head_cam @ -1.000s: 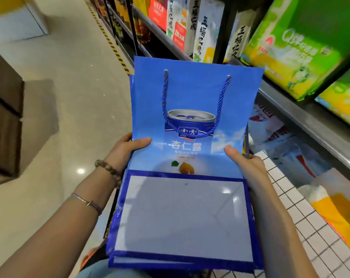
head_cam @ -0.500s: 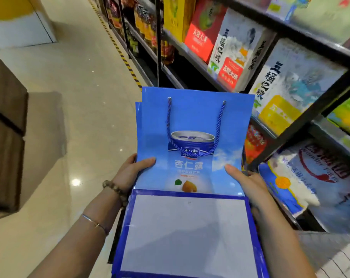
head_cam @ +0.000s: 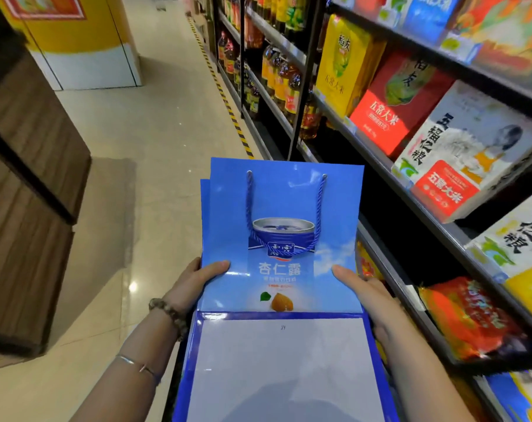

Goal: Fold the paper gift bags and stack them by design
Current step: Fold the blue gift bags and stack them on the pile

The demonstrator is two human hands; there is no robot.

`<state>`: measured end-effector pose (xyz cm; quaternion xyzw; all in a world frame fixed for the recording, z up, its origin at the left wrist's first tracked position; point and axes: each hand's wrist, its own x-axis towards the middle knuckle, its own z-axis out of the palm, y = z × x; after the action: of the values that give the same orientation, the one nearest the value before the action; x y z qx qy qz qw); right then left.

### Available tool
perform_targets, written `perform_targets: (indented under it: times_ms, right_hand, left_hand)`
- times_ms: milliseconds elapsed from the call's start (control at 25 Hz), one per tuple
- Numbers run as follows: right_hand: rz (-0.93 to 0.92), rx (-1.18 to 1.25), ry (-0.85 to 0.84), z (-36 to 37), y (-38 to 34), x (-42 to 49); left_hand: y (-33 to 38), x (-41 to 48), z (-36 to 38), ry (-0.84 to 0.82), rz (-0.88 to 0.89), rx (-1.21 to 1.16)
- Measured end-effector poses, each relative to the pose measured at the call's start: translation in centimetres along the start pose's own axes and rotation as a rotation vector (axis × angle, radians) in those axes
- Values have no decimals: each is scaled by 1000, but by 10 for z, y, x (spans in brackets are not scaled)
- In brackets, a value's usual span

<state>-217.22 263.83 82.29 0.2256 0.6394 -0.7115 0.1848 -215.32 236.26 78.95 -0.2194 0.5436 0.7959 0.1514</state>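
I hold a flattened blue paper gift bag [head_cam: 284,226] in front of me, printed with a can and white characters, its blue rope handle lying on the face. Its white bottom panel [head_cam: 284,367] is folded up toward me. The edge of a second blue bag [head_cam: 204,208] peeks out behind it on the left. My left hand [head_cam: 194,284] grips the left edge with the thumb on the front face. My right hand [head_cam: 367,296] grips the right edge the same way, fingers hidden behind the bag.
Store shelves [head_cam: 380,166] run along the right, loaded with boxed rice [head_cam: 469,153], oil bottles [head_cam: 286,83] and bagged goods [head_cam: 472,321]. A tiled aisle [head_cam: 155,141] stretches ahead. Brown wooden fixtures [head_cam: 30,184] stand on the left, a yellow-and-white pillar [head_cam: 85,47] further back.
The view has tilted up and turned along the aisle, so the bag sits lower in the frame. Both hands keep the same grip on the bag's edges.
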Motion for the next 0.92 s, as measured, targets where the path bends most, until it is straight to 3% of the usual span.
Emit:
perform_targets:
  times_ms: [200, 480, 680, 920]
  right_hand:
    - [-3, 20, -100, 75, -58, 119]
    - [-16, 79, -75, 159, -137, 246]
    - [9, 121, 46, 195, -169, 329]
    - [49, 217, 313, 247, -201, 413]
  left_hand:
    - [94, 112, -38, 64, 31, 56]
    - [203, 246, -75, 38, -32, 66]
    - [262, 356, -80, -52, -34, 155]
    - [348, 508, -79, -255, -111, 293]
